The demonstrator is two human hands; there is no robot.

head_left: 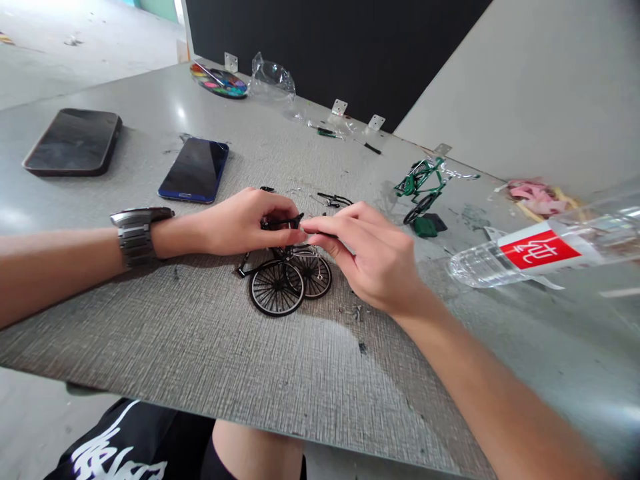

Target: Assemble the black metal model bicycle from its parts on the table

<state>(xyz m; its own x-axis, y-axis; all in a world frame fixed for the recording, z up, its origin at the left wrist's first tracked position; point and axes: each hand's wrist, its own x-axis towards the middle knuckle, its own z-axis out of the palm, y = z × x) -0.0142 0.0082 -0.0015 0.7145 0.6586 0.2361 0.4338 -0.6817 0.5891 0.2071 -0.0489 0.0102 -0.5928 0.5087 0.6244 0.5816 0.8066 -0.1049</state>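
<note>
My left hand [245, 223], with a watch [143, 230] on its wrist, has thumb and fingers closed on a black model bicycle part [283, 222]. Fingertips of my right hand [370, 250] meet it there, pinching a thin dark piece [324, 233] whose kind I cannot make out. Just below the hands are two small spoked wheels, the front wheel [277, 288] overlapping the rear wheel [323, 275]. Whether they are joined to the held part is hidden by my fingers. Behind my hands lie small black curved parts [337, 199].
A green model bicycle [425, 183] stands at the back right. A clear plastic bottle [540, 253] lies at the right. On the left are a blue phone [194, 170] and a dark flat box [74, 143]. A paint palette [220, 81] and a small screwdriver [327, 133] lie near the black panel.
</note>
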